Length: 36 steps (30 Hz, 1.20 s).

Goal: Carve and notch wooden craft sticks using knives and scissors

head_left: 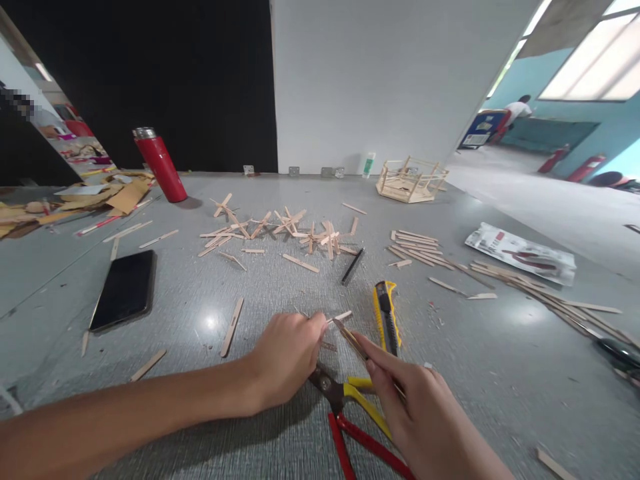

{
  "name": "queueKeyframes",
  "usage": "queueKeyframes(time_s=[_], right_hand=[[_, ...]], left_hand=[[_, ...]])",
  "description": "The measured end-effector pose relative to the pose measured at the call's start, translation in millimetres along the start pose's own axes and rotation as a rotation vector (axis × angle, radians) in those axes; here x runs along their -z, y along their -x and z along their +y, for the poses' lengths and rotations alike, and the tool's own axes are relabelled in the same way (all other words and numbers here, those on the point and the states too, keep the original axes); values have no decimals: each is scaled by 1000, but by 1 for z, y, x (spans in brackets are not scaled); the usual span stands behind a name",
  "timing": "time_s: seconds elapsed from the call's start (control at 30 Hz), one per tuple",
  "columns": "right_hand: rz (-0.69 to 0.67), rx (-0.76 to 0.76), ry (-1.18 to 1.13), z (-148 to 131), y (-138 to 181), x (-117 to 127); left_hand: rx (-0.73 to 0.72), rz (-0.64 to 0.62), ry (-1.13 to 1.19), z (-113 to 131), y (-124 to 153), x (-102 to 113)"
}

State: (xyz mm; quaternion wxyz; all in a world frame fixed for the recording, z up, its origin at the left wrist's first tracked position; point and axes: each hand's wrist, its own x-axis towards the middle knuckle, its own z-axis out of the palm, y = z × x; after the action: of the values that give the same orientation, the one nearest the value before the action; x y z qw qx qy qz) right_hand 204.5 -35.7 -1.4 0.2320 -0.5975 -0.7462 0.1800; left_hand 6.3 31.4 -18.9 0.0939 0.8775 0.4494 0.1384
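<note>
My left hand (pixel 293 350) is closed on a short wooden craft stick (pixel 343 317), whose pale end pokes out to the right of the fingertips. Held like a pen in my right hand (pixel 417 397) is a slim pointed tool (pixel 354 341) with a gold-brown shaft; its exact kind is unclear. The tool's tip meets or nearly meets the stick. Below and between the hands lie pliers or cutters (pixel 334 393) with red and yellow handles, partly covered by my right hand. A yellow and black utility knife (pixel 386 317) rests just beyond the right hand.
Loose and joined craft sticks (pixel 300 230) spread across the table's middle. A phone (pixel 125 290) and a red bottle (pixel 160 163) stand left. At the back are a stick-built frame (pixel 411 183) and a glue tube (pixel 369 165). A white packet (pixel 520 253) lies right; a person sits far off.
</note>
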Motion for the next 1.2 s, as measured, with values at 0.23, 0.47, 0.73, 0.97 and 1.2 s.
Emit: queueKeyframes(time_s=[0.23, 0.47, 0.73, 0.97, 1.2], right_hand=[[41, -7, -44, -6, -7, -1], [-26, -55, -146, -8, -7, 7], [5, -22, -102, -11, -10, 2], [16, -5, -42, -8, -10, 3], [29, -22, -21, -9, -8, 2]], left_hand=[[-64, -6, -10, -1, 1, -4], [-41, 17, -21, -1, 1, -6], [-49, 19, -25, -1, -2, -5], [-66, 10, -25, 0, -2, 0], [-53, 6, -34, 3, -4, 1]])
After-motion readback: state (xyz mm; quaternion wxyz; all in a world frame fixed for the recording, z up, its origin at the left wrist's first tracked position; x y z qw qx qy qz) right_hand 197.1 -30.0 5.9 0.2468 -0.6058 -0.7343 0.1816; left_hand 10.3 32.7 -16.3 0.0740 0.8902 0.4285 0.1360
